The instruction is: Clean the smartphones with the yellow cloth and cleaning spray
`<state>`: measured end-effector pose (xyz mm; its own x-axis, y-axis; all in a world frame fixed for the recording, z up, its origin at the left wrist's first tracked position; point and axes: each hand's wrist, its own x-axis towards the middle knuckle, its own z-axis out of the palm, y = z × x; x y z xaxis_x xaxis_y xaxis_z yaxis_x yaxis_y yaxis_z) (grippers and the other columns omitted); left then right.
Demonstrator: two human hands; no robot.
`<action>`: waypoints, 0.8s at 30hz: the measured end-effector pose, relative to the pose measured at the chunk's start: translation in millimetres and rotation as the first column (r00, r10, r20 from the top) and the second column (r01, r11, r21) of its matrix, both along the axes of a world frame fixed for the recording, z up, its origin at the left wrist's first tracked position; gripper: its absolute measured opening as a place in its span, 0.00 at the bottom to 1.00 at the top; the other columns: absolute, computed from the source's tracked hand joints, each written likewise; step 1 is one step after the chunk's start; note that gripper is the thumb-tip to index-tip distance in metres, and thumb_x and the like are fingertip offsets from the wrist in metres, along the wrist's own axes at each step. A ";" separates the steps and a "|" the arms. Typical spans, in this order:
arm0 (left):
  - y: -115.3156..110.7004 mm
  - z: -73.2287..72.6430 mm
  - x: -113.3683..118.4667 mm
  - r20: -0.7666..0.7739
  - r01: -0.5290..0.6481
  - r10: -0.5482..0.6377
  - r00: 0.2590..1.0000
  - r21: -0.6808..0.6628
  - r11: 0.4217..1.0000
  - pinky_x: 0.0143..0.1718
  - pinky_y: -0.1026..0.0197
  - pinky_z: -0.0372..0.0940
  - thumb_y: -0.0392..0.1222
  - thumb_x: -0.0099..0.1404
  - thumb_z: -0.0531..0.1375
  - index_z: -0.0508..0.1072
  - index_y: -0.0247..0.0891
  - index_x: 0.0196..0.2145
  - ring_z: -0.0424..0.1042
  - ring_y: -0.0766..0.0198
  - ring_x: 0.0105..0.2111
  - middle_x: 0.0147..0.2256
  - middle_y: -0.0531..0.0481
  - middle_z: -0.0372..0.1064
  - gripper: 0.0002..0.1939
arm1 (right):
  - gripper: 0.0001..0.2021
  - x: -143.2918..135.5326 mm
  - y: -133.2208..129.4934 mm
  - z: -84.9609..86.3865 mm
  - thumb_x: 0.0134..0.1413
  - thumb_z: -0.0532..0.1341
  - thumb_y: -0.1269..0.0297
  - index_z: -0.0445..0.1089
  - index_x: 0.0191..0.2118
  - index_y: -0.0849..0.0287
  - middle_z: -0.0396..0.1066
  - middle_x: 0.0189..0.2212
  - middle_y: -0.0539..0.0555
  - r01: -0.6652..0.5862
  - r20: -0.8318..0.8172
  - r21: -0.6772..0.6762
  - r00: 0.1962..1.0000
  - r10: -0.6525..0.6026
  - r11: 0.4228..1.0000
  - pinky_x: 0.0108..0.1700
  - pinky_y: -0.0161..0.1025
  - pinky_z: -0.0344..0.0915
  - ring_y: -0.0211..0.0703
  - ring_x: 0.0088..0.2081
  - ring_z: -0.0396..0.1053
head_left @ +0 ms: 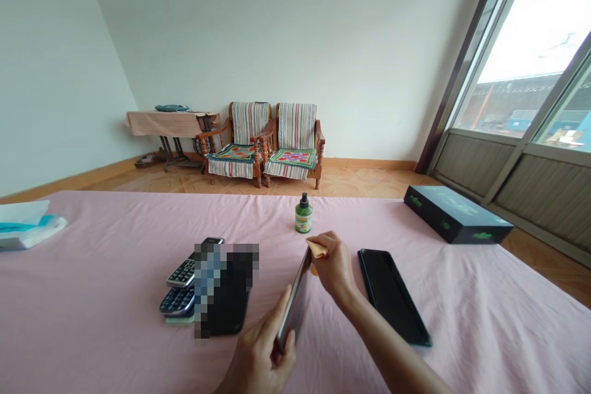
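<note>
My left hand (265, 348) is closed around the lower end of a smartphone (295, 305), which stands tilted and nearly edge-on to me. In my right hand (335, 265) a yellow cloth (317, 249) is pinched and pressed to the phone's upper end. Right of that hand lies an open black phone case (392, 295). Just beyond the phone a green bottle (303, 215) with a black cap stands upright. To the left are a dark phone case or cover (231, 305), partly blurred out, and two keypad phones (182, 272) (176, 301), overlapping.
A pink sheet (115, 246) covers the surface. A black box (457, 212) lies at the far right, and a tissue pack (30, 231) at the left edge. Beyond are two wooden armchairs (295, 141), a cloth-covered sewing table (161, 123) and a window (512, 92).
</note>
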<state>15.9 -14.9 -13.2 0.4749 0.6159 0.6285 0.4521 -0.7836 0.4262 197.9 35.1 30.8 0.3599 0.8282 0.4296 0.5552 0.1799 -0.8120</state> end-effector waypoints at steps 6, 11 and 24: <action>2.8 -4.5 -1.5 -0.035 0.004 -0.002 0.999 0.065 0.998 0.40 0.67 0.71 0.30 0.62 0.50 0.48 0.39 0.64 0.77 0.64 0.35 0.48 0.44 0.72 0.33 | 0.17 -1.9 2.1 -6.0 0.39 0.52 0.80 0.77 0.28 0.59 0.69 0.27 0.51 -0.002 0.026 -0.081 1.000 0.004 0.997 0.30 0.30 0.60 0.37 0.28 0.68; 1.9 -5.5 -1.5 -0.067 0.030 -0.025 0.997 0.084 0.996 0.41 0.66 0.71 0.29 0.63 0.50 0.46 0.39 0.65 0.77 0.63 0.36 0.50 0.42 0.70 0.34 | 0.13 10.7 7.0 -20.6 0.34 0.51 0.81 0.68 0.14 0.60 0.64 0.17 0.49 -0.027 0.065 -0.188 0.997 0.040 0.982 0.25 0.30 0.53 0.35 0.22 0.63; 2.6 -6.1 -3.5 -0.082 0.052 -0.045 0.996 0.078 0.996 0.37 0.68 0.72 0.30 0.63 0.49 0.43 0.40 0.65 0.77 0.66 0.27 0.51 0.43 0.70 0.35 | 0.15 8.8 3.0 -12.8 0.40 0.50 0.80 0.72 0.23 0.60 0.68 0.27 0.52 -0.050 0.058 -0.098 0.997 0.056 0.994 0.30 0.30 0.59 0.36 0.27 0.66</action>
<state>12.4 -12.3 -19.3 0.5539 0.5405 0.6333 0.4431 -0.8353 0.3255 206.7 38.1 18.0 0.2900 0.8842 0.3663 0.5952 0.1330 -0.7925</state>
